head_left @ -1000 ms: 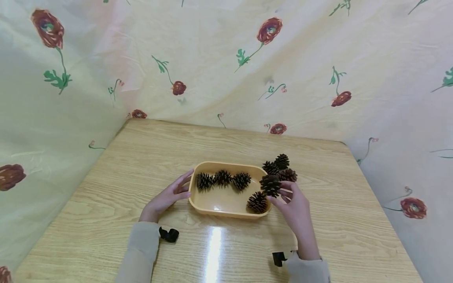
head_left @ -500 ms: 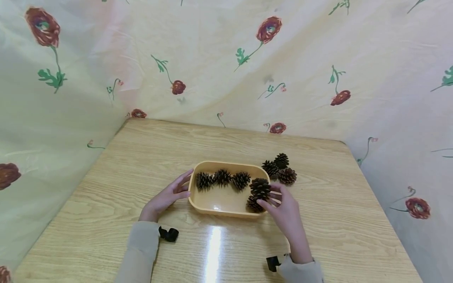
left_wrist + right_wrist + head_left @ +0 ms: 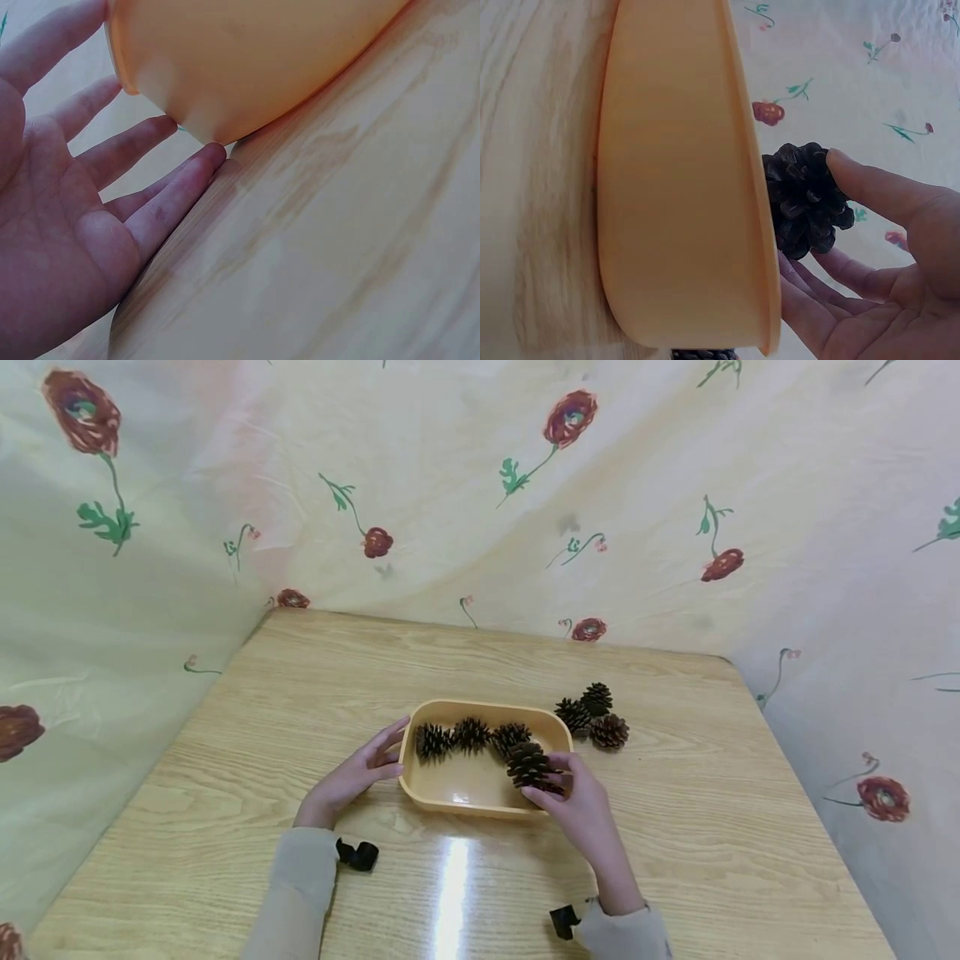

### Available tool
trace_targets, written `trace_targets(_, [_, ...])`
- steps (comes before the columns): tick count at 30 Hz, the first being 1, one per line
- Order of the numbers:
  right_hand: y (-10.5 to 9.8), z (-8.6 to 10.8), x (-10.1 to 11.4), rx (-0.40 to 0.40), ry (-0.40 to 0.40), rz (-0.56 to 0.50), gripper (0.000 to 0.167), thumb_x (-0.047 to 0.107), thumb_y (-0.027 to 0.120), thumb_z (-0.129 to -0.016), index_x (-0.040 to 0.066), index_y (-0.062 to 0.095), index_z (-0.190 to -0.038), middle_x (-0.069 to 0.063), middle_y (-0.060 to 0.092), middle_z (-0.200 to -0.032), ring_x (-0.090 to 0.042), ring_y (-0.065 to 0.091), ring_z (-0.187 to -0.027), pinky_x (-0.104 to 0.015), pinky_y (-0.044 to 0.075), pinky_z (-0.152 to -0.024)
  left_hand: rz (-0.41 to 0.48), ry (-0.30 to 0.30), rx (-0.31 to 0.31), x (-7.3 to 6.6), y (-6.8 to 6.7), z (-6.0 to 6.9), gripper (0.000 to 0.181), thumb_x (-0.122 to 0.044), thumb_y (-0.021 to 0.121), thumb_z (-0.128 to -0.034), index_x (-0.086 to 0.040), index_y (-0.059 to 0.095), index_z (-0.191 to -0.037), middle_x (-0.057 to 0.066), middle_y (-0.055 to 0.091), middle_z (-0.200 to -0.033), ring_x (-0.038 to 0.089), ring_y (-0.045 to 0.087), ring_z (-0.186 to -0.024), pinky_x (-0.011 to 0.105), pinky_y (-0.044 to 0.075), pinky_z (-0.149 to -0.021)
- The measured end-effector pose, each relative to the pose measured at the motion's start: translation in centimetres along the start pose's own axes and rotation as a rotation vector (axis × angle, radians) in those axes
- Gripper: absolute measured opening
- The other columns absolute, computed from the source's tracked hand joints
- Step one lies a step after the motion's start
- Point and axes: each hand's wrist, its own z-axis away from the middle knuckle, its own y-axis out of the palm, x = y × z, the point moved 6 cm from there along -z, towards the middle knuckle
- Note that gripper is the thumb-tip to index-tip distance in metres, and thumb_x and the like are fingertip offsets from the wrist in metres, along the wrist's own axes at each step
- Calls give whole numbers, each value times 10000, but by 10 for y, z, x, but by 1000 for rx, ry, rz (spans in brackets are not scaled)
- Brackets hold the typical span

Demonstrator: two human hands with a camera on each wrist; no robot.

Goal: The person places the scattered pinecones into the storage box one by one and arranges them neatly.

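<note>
A yellow-orange oblong tray [image 3: 465,812] holds three pine cones in a row along its far side, among them the leftmost cone [image 3: 434,742]. Over the tray's right part, my right hand [image 3: 581,806] pinches a pine cone [image 3: 528,766] between thumb and fingers. Another cone [image 3: 553,788] lies below it, mostly hidden. In the right wrist view the held cone [image 3: 808,199] shows above the tray's rim [image 3: 769,247], partly covered by it. My left hand [image 3: 356,779] rests its straight, spread fingers against the tray's left end; the left wrist view shows fingertips touching the tray wall [image 3: 240,60].
Three more pine cones [image 3: 609,732] sit together on the wooden table [image 3: 337,668], just beyond the tray's right end. A flower-patterned cloth [image 3: 450,510] hangs behind the table and at its sides. Black wrist cameras [image 3: 365,857] stick out from both cuffs.
My right hand has carried its pine cone leftward, from the tray's right rim to over the tray's inside, and slightly lower. My left hand and the tray have stayed in place.
</note>
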Motion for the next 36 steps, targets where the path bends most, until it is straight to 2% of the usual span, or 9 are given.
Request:
trace_targets(10, [7, -9, 1, 26, -23, 78, 593, 199, 776, -823, 2, 504, -1311, -204, 571, -1325, -360, 593, -1170, -451, 513, -973, 9, -12, -7, -2, 1, 0, 726, -91, 540, -983, -293, 153, -1563, 140, 168, -1616, 416, 272, -1441, 583, 230, -1164])
trace_targets(21, [0, -23, 4, 42, -6, 108, 600, 194, 752, -849, -4, 466, -1339, -219, 540, -1353, -361, 582, -1186, -460, 513, -966, 29, -4, 2, -6, 2, -2, 727, -93, 542, -982, -275, 149, -1566, 152, 167, -1615, 427, 263, -1443, 584, 227, -1164])
trace_targets(30, [0, -23, 4, 52, -13, 71, 590, 168, 769, -829, -2, 484, -1317, -219, 557, -1330, -370, 587, -1181, -439, 527, -952, 28, -42, -25, -6, 2, -3, 716, -104, 550, -980, -324, 181, -1553, 119, 194, -1612, 395, 283, -1443, 563, 231, -1172])
trace_targets(36, [3, -23, 3, 77, -33, 75, 576, 175, 773, -825, 9, 496, -1301, -215, 566, -1311, -374, 590, -1178, -452, 527, -947, 20, -42, -27, -4, 1, -3, 726, -108, 551, -980, -303, 160, -1560, 138, 179, -1614, 414, 268, -1445, 566, 234, -1170])
